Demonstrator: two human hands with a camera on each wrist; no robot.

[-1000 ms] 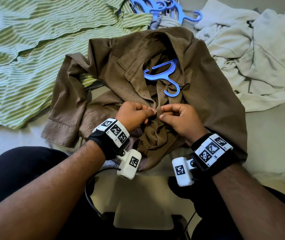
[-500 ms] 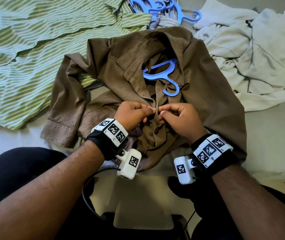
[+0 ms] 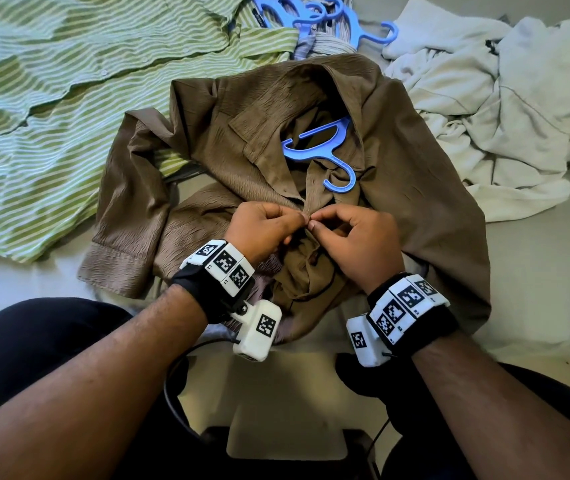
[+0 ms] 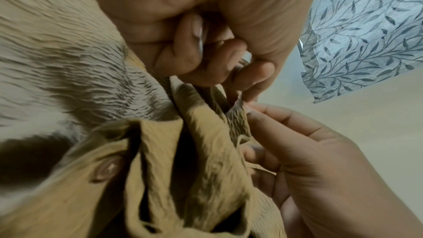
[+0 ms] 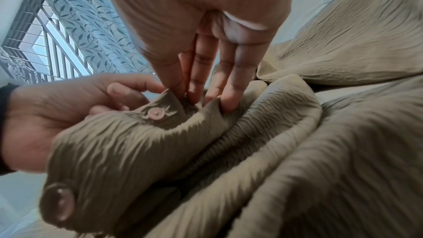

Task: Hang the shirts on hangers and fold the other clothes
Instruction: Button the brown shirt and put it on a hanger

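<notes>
A brown shirt (image 3: 207,140) lies crumpled on the bed (image 3: 536,271) straight ahead of the person, with a blue hanger (image 3: 325,143) inside its open collar, the hook (image 3: 344,178) poking out over the front. Both hands meet at the shirt's front edge, just below the hook. The left hand (image 3: 262,230) has its fingers (image 4: 190,46) curled and pinches one edge of the cloth between thumb and forefinger; the right hand (image 3: 359,240) pinches the facing edge, its fingers (image 5: 228,86) clamped down into the fold. In the right wrist view a small pale button (image 5: 156,113) sits on the cloth just beside the pinching fingertips, and a second button (image 5: 58,201) shows lower down, blurred; whether the first button is through a hole is hard to tell from here. A green striped shirt (image 3: 69,81) is spread flat to the left, its edge tucked under the brown sleeve. More blue hangers (image 3: 328,19) lie in a heap at the far edge, and a pile of white clothes (image 3: 501,109) lies to the right, touching the brown shirt's shoulder. A leaf-patterned curtain (image 4: 366,33) shows in both wrist views.
</notes>
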